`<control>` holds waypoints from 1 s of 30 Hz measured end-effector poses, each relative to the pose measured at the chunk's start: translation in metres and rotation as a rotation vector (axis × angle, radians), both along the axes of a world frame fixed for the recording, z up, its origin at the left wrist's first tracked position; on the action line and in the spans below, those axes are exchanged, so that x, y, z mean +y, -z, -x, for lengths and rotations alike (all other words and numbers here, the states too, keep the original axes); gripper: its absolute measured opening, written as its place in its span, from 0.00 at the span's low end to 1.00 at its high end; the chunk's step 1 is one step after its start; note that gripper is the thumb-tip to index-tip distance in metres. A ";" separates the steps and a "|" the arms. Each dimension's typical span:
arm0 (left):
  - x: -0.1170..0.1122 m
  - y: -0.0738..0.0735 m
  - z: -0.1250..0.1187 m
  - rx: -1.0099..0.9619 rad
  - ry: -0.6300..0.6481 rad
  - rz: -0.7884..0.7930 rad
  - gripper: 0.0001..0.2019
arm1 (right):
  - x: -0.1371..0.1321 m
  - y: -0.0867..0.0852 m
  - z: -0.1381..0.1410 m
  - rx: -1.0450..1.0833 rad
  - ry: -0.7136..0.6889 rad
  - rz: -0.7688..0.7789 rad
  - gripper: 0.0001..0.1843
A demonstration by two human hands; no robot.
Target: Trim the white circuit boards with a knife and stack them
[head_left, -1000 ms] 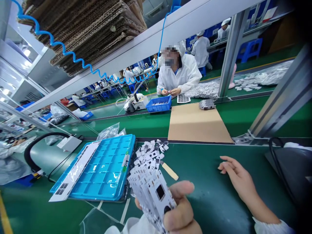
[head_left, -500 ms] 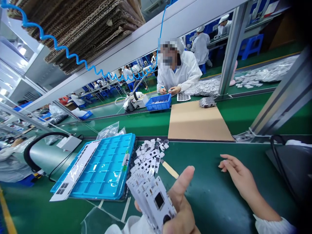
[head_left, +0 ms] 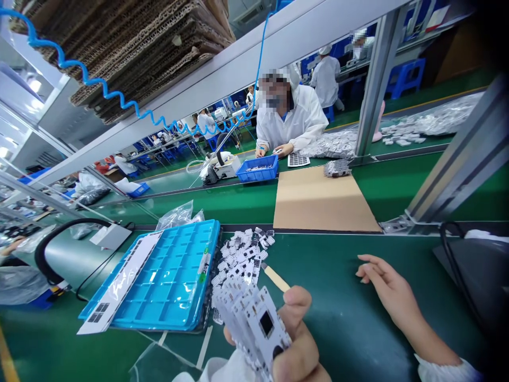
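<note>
My left hand (head_left: 300, 353) is closed around a stack of white circuit boards (head_left: 260, 323), held upright on edge at the lower middle. The front board shows a black square chip and a round black part. My right hand (head_left: 387, 289) hovers or rests at the right of the green bench, holding nothing, its fingers loosely bent and apart. Beyond the stack lies a pile of small white boards (head_left: 238, 254). A tool with a pale wooden handle (head_left: 276, 278) lies beside that pile, near my left thumb.
A blue compartment tray (head_left: 175, 286) with a printed white strip (head_left: 123, 281) lies at left. Past the bench edge are a cardboard sheet (head_left: 318, 204), several stacked boards (head_left: 337, 168) and a blue bin (head_left: 257, 168). A co-worker (head_left: 292, 119) sits opposite. A metal post (head_left: 449, 154) stands at right.
My left thumb has bent down toward the stack, and the boards have shifted slightly right in view. My right hand has hardly moved.
</note>
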State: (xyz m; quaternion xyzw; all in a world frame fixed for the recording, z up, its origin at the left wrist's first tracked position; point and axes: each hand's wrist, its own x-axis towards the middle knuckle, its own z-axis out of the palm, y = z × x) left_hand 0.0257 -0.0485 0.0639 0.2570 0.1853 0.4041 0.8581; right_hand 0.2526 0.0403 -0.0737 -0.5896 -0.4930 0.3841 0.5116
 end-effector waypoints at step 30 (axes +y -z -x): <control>0.167 -0.034 -0.002 0.401 -0.235 -0.089 0.25 | 0.045 0.000 0.133 0.072 -0.259 -0.349 0.25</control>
